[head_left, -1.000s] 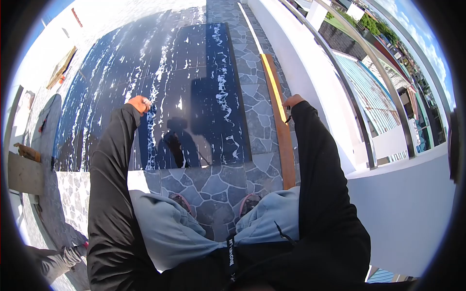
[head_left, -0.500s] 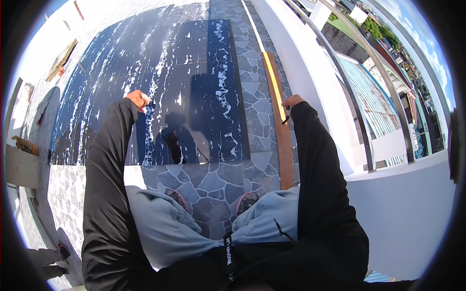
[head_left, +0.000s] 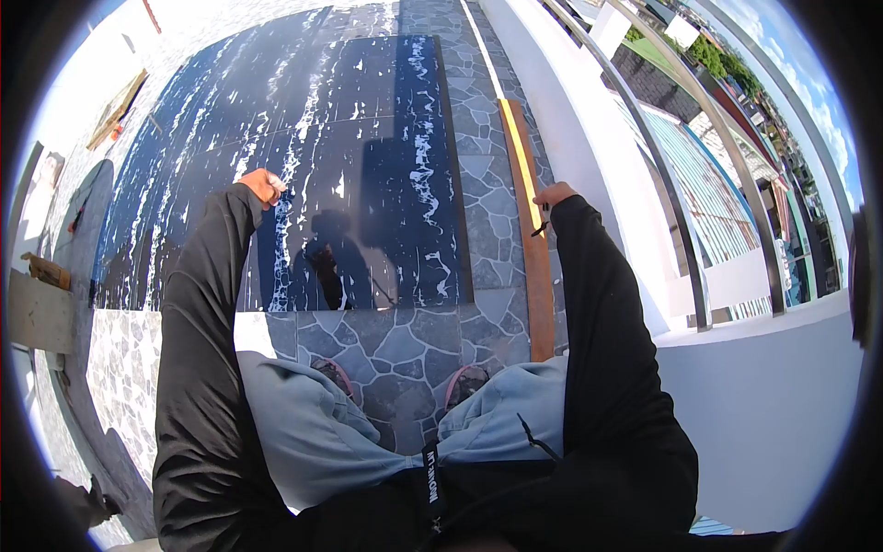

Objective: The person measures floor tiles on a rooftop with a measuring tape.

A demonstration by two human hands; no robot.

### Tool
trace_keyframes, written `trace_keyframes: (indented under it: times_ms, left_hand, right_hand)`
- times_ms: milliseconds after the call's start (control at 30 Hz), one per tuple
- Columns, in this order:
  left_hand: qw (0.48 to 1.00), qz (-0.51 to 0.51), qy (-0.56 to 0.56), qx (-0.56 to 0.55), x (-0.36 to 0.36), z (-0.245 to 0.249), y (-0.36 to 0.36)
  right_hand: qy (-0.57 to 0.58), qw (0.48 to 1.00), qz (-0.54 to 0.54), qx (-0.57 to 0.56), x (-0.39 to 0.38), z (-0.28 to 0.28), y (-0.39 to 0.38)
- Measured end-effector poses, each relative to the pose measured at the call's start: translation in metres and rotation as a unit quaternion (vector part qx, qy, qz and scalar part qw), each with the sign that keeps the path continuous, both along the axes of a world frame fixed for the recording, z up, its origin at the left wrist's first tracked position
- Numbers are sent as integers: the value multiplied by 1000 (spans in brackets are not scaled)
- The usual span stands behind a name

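My left hand (head_left: 264, 186) is closed with its fingers curled, over a large dark blue-black panel (head_left: 368, 239) with white marble-like veins. Whatever it holds, if anything, is hidden. On the right, my right hand (head_left: 553, 195) is also closed, beside a yellow tape-like strip (head_left: 522, 156). A small dark thing (head_left: 541, 228) shows just below these fingers, too small to name. The strip runs away from me over a long brown board (head_left: 540, 304) on the floor, continuing as a pale line further off.
Grey stone-patterned floor (head_left: 395, 336) lies around my shoes. A white parapet (head_left: 589, 156) with metal railings (head_left: 676, 202) runs along the right, rooftops beyond it. At far left are a wooden piece (head_left: 118, 110) and a pale block (head_left: 41, 313). Part of another person (head_left: 87, 501) shows at lower left.
The other person's legs at the lower left have shifted down toward the edge of view. My hands have hardly moved.
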State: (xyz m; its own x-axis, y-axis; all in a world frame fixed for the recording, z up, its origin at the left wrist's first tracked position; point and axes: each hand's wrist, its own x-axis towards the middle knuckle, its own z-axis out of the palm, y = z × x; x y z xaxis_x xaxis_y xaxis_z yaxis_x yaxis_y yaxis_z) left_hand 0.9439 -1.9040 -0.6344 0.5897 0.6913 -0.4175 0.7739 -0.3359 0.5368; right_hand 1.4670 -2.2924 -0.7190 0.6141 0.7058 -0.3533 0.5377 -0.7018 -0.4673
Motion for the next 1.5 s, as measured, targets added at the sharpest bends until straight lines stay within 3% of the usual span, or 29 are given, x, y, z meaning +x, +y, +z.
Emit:
trace_keyframes:
  times_ms: [133, 200, 433, 567, 700, 833, 900, 933, 1000, 1133, 1333, 1400, 1500]
  left_hand:
    - [1000, -10, -4, 6, -1, -2, 1]
    - [1000, -4, -4, 1, -1, -5, 1]
    - [1000, -14, -8, 0, -8, -14, 8]
    - [1000, -4, -12, -2, -7, -17, 10]
    - [1000, 9, -20, -4, -5, -13, 7]
    - [1000, 5, 8, 6, -1, 4, -5]
    - [1000, -4, 7, 6, -2, 4, -4]
    - [1000, 2, 0, 5, -2, 4, -4]
    - [1000, 7, -8, 3, -2, 3, -2]
    - [1000, 5, -2, 12, -5, 1, 2]
    - [1000, 1, -28, 2, -10, -12, 17]
    - [1000, -7, -13, -5, -11, -11, 18]
    - [1000, 11, -6, -8, -10, -9, 16]
  right_hand:
    - [41, 996, -81, -13, 1, -4, -1]
    - [-60, 996, 38, -50, 12, -17, 0]
    - [-135, 982, 131, -23, 57, -68, -3]
    - [-120, 988, 94, -17, 61, -76, 0]
    - [-90, 995, 39, -15, 28, -35, -2]
    - [-77, 996, 51, 18, 20, -24, -1]
    - [29, 991, -104, 73, 12, -11, -1]
    - [29, 991, -105, 72, 12, -11, 0]
    - [-21, 996, -56, 61, 11, -11, 2]
    - [-19, 996, -58, 61, 22, -22, 1]
    - [-79, 986, 102, 103, 38, -37, -5]
    - [-54, 996, 3, 76, 36, -35, -1]
    - [-62, 992, 43, 97, 40, -40, -4]
